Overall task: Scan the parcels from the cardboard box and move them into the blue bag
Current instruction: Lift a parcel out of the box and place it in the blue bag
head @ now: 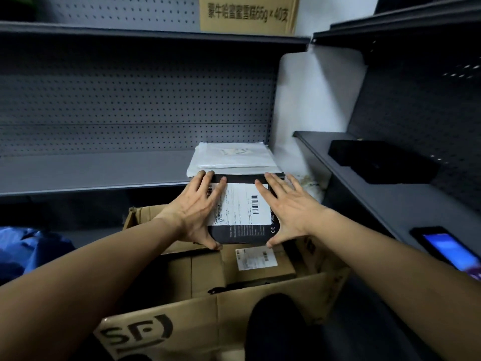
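Above the open cardboard box (197, 319) I hold a flat black parcel (244, 234) with a white shipping label (242, 207) facing up. My left hand (197, 209) grips its left edge and my right hand (283, 208) grips its right edge, thumbs under the near edge. The parcel's far edge reaches the shelf edge. Inside the box lies a brown carton parcel (260, 267) bearing a small label. The blue bag (23, 248) shows at the far left, partly hidden by my left forearm.
White plastic mailers (231, 158) lie stacked on the grey shelf (91, 173) just beyond the black parcel. On the right shelf (390, 201) sit a black device (382, 160) and a phone with a lit blue screen (447, 250). A carton (247, 14) stands on the top shelf.
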Motion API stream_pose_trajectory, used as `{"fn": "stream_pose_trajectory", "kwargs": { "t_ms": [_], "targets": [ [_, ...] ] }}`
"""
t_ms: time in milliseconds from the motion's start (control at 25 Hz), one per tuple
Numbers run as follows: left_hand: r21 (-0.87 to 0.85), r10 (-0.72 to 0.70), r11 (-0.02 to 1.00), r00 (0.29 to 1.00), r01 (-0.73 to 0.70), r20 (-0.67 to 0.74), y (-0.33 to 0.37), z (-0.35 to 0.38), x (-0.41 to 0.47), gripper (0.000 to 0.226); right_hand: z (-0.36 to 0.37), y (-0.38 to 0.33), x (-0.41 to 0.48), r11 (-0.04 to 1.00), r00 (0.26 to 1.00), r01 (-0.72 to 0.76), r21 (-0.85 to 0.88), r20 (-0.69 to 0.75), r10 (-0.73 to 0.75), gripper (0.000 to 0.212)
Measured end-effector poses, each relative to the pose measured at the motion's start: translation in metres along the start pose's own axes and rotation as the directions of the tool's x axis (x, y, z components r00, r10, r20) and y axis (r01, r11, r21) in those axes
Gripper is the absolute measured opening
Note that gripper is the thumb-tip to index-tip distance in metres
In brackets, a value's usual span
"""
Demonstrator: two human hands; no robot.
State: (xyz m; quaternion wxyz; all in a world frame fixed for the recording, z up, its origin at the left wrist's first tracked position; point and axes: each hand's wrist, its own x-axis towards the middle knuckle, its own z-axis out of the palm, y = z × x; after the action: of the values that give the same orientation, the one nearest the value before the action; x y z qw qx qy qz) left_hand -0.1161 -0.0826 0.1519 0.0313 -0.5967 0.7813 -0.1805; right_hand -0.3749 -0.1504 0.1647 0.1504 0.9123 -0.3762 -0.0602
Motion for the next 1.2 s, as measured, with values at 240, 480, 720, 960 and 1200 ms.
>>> {"fn": "stream_pose_trajectory", "kwargs": {
  "t_ms": [240,480,720,960,1200],
  "targets": [
    [0.01,0.049,0.999,0.997,-0.048,-0.063,0.028,-0.027,0.016,0.149,-0.009,0.028,-0.042,0.998,0.997,-0.067,-0.023,-0.036,0.066,0.148],
    [0.031,0.087,0.996,0.99,-0.084,-0.109,0.064,-0.046,0.039,0.148,-0.008,0.058,-0.087,0.989,0.99,-0.138,-0.05,-0.048,0.136,0.144],
    [0.07,0.116,0.992,0.986,-0.108,-0.119,0.095,-0.053,0.055,0.148,0.001,0.088,-0.136,0.937,0.942,-0.326,0.125,-0.04,0.333,0.126],
    [0.078,0.113,0.991,0.987,-0.105,-0.112,0.117,-0.05,0.059,0.147,0.027,0.127,-0.196,0.629,0.636,-0.771,0.1,0.128,0.761,0.107],
    [0.072,0.112,0.992,0.988,-0.105,-0.106,0.128,-0.051,0.063,0.148,0.051,0.132,-0.227,0.432,0.43,-0.9,0.054,0.256,0.866,0.087]
  ]
}}
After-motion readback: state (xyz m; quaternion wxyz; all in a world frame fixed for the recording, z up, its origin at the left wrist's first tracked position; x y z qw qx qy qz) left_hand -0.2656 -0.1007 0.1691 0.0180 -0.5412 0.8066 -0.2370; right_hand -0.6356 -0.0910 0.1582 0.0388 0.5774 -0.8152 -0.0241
